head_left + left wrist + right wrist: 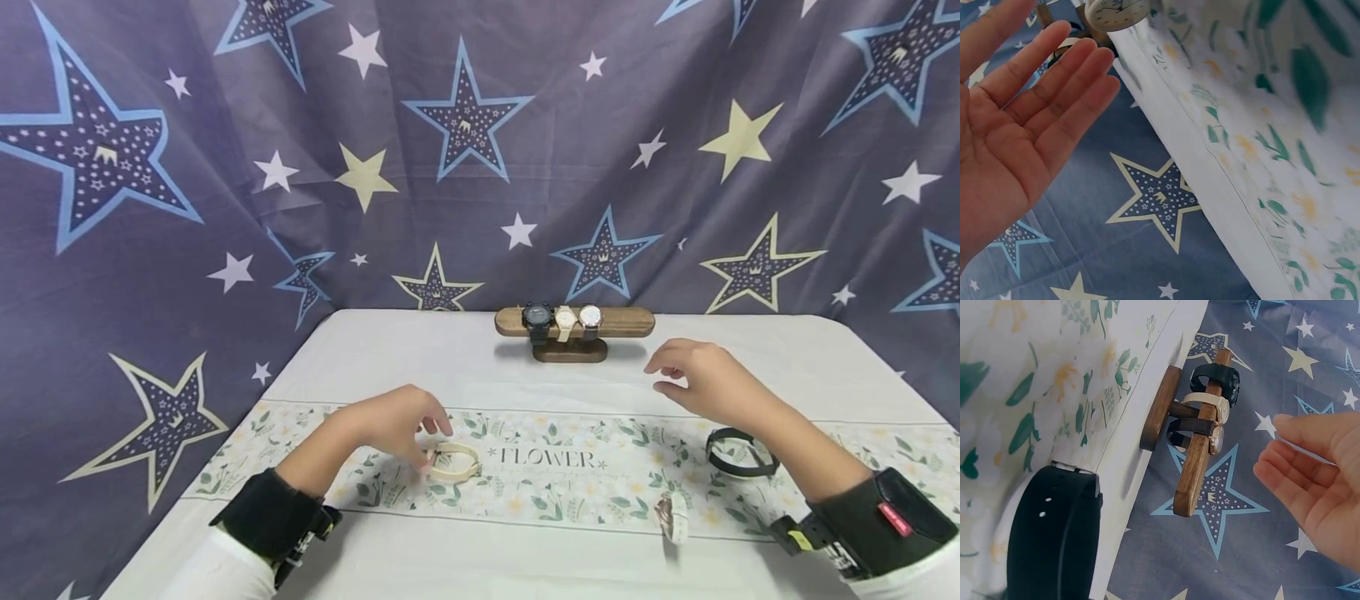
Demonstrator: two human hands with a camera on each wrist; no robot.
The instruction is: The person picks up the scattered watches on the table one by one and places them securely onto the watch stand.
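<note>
My left hand (397, 423) hovers beside a cream-strapped watch (453, 463) lying on the floral runner, thumb and fingers spread and relaxed. In the left wrist view that palm shows bare, and a round pale watch face (1116, 12) appears past the fingertips. My right hand (693, 375) is raised over the table with loosely bent fingers and holds nothing. A black watch (738, 454) lies below the right forearm, its dark strap (1054, 534) large in the right wrist view. Nearer the front is a white-strapped watch (673, 518) standing on its side.
At the back stands a wooden watch stand (630, 322) carrying a black watch (537, 317), a gold-toned watch (566, 318) and a dark-strapped watch (591, 317). The floral runner (555, 483) crosses the white table. A star-patterned curtain (420, 200) hangs behind.
</note>
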